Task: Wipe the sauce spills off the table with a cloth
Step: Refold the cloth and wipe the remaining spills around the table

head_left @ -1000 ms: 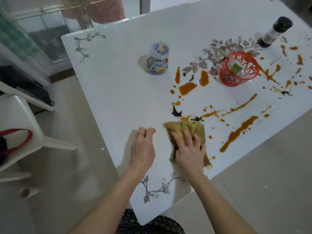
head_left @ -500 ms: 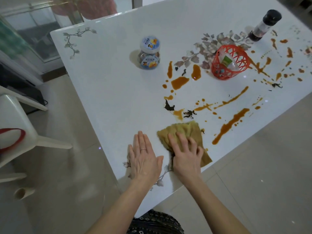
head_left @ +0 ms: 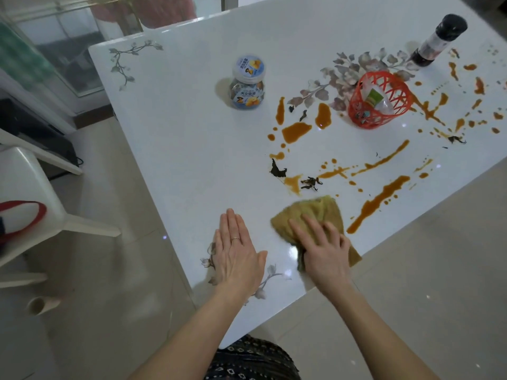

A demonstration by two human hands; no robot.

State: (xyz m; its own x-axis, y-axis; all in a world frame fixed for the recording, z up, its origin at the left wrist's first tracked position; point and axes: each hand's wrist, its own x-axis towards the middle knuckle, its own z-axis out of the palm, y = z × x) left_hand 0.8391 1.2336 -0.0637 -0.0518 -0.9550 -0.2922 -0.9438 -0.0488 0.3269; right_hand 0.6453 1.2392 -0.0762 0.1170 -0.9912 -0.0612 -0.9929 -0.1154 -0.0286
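Note:
An olive-yellow cloth [head_left: 310,212] lies bunched on the white table [head_left: 192,149] near its front edge. My right hand [head_left: 323,248] presses flat on the cloth, fingers spread and straight. My left hand [head_left: 237,250] rests flat on the bare tabletop to the left of the cloth, fingers together. Brown sauce spills [head_left: 296,131] spread beyond the cloth, with a long streak [head_left: 380,202] to its right and dark scraps [head_left: 277,170] just past it. More splashes [head_left: 430,111] dot the far right.
A lidded jar [head_left: 248,83] stands mid-table. A red mesh basket [head_left: 378,101] sits among the spills, a dark-capped bottle [head_left: 439,39] behind it. White chairs [head_left: 30,193] stand on the tiled floor at left. The table's front corner is near my body.
My left hand went from loosely curled to flat on the table and slid toward me. The cloth was drawn back toward the front edge, uncovering a smeared patch by the dark scraps.

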